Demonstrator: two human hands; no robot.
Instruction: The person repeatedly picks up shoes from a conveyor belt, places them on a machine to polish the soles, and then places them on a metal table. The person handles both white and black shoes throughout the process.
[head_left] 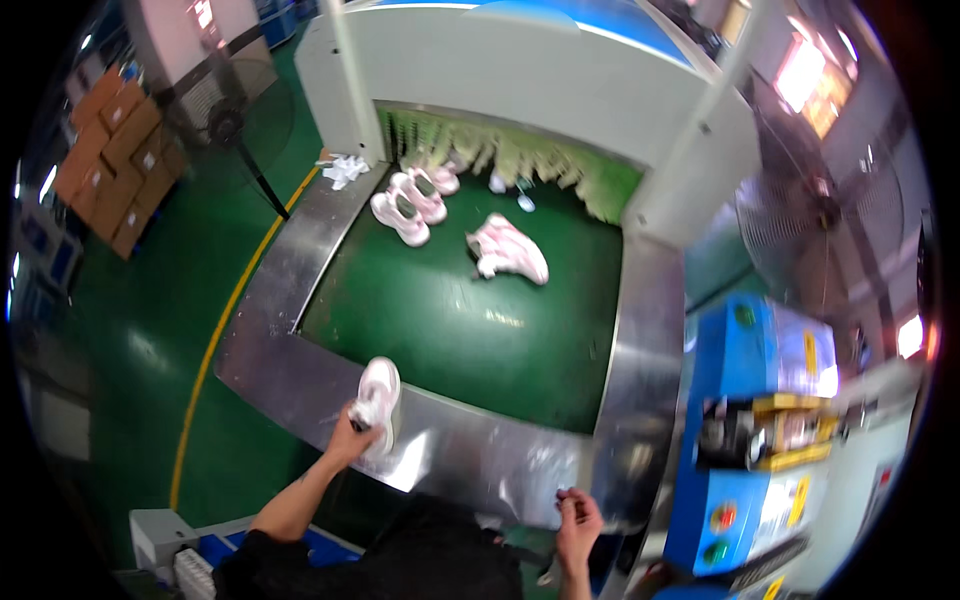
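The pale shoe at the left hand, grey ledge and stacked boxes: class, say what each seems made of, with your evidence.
Pale shoe: perhaps fabric or synthetic, matte-looking; weave unreadable.
Grey ledge: probably smooth bare metal, given its bright, streaky reflections.
Stacked boxes: likely cardboard, matte brown with flat faces.

A pale pink shoe [381, 383], toe pointing away, is over the metal ledge [490, 445], perhaps resting on it.
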